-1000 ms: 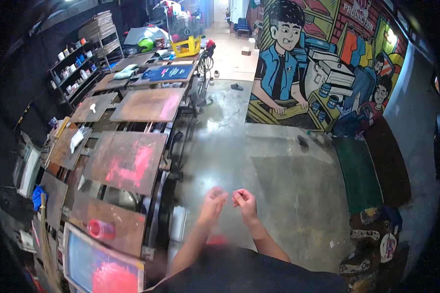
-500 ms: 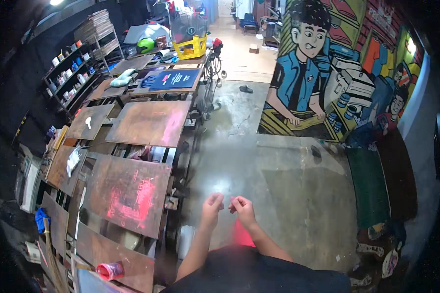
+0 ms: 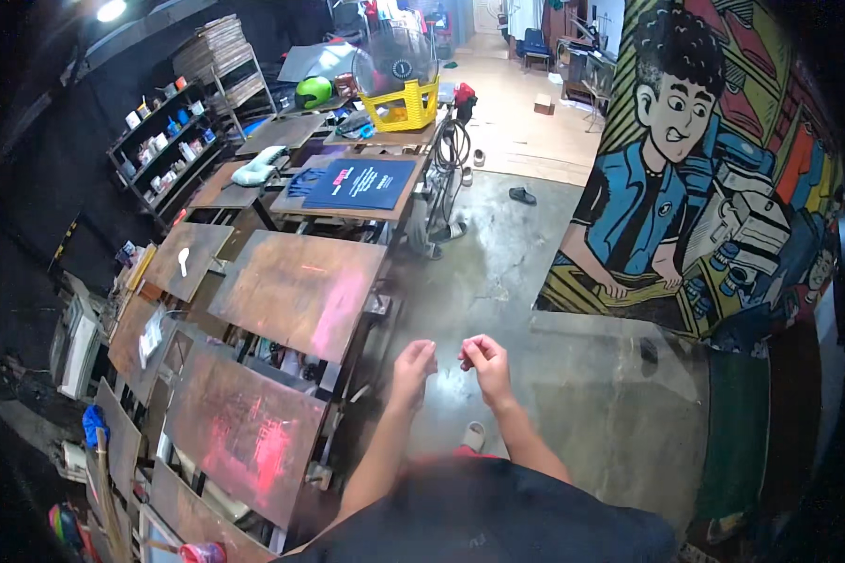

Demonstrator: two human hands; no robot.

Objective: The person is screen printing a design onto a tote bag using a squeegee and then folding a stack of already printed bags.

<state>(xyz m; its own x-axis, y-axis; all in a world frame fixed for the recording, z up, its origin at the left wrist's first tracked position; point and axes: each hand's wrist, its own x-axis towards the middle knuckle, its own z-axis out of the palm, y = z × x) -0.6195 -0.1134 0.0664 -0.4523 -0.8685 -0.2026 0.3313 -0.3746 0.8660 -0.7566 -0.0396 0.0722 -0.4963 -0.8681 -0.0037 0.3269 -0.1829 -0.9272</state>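
In front of my body, over the concrete floor, I hold both hands up a short way apart. My left hand [image 3: 412,372] is closed, fingers curled and pressed toward the thumb. My right hand [image 3: 487,368] is also closed, its thumb and fingers pinched together. Whether anything small sits in either pinch is too fine to see. Neither hand touches the wooden printing boards to the left. The nearest of these are a brown board with a pink smear [image 3: 296,291] and another with bright pink stains [image 3: 239,422].
A dark blue printed cloth bag [image 3: 361,184] lies on a farther board, before a yellow crate-like stand [image 3: 404,105]. A pink-stained tub [image 3: 203,552] is at lower left. Slippers [image 3: 523,195] lie on the floor, and a painted mural panel [image 3: 662,188] stands at right.
My view has turned, so boards and mural appear shifted right and tilted. Both hands stay pinched and appear slightly higher. A slipper-clad foot now shows below them.
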